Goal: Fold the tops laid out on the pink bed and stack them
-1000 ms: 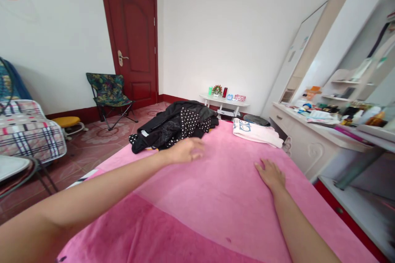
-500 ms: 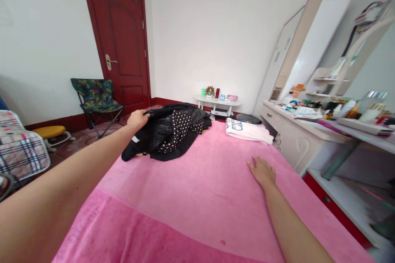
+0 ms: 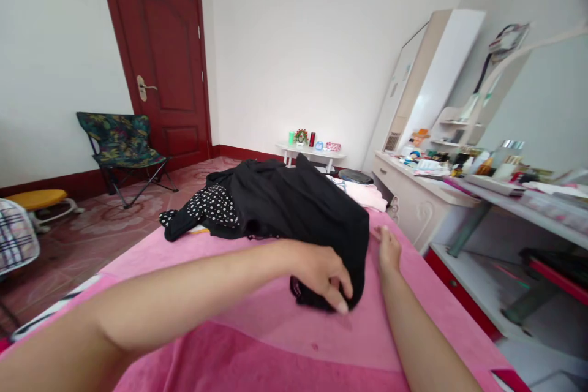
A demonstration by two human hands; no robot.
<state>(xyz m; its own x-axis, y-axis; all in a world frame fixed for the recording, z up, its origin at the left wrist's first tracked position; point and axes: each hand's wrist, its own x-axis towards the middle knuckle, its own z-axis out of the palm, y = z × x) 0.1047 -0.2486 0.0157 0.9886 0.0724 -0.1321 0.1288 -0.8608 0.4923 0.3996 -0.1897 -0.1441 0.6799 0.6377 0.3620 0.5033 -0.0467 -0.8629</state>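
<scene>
A black garment (image 3: 294, 196) is spread across the pink bed cover (image 3: 257, 324), reaching towards the right. My left hand (image 3: 324, 272) lies over its near corner, fingers curled on the black fabric. Close by the garment's right edge is my right hand (image 3: 389, 248), holding nothing, its fingers apart. Black cloth with white polka dots (image 3: 214, 208) shows at the left of the heap. Behind the black garment, a folded pale pink cloth (image 3: 367, 195) is partly covered.
A dressing table (image 3: 420, 177) with bottles and small items stands on the right. At the back is a low white table (image 3: 312, 151) with a small plant. A folding chair (image 3: 122, 147) and a yellow stool (image 3: 39, 199) stand on the left.
My left hand has moved right and nearer, drawing black fabric across the bed and over part of the pale cloth. The view has turned slightly right.
</scene>
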